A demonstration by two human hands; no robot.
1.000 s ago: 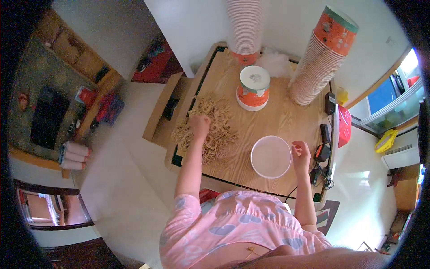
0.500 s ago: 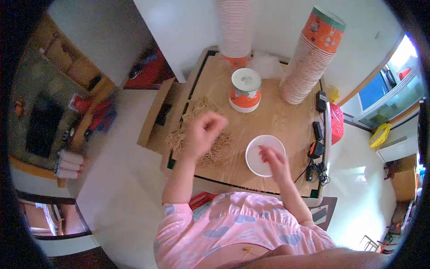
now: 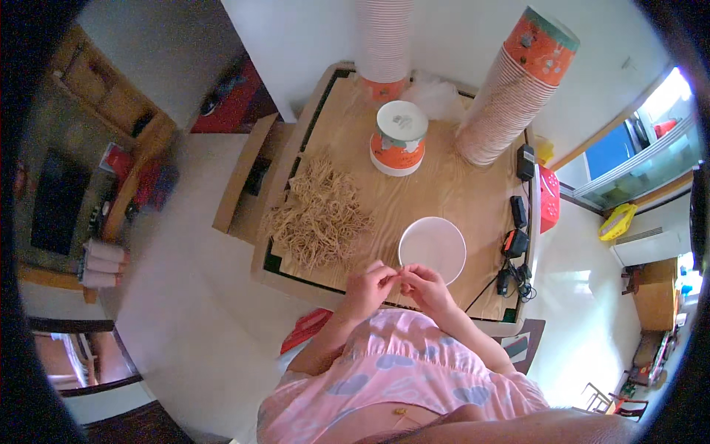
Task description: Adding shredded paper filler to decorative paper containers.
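Your left hand (image 3: 367,290) and right hand (image 3: 429,290) meet at the near-left rim of the open white tub (image 3: 434,246), both sets of fingers pinched narrow, tips together; can't tell what, if anything, is between them, too small. Pinching two-handed probably suits something thin. The tan string pile (image 3: 318,214) sits left of the tub on the surface (image 3: 473,196), likely there for easy reach by your left hand. An orange-and-green cup (image 3: 399,152) stands beyond, pale base up; the leaning cup stack (image 3: 510,92) and the upright cup stack (image 3: 383,44) are nested, presumably to save room. Textures: string looks dry, curly, tangled; tub round, smooth-walled; stacks finely ridged by their rims, papery look; surface wood-grained with dark edging.
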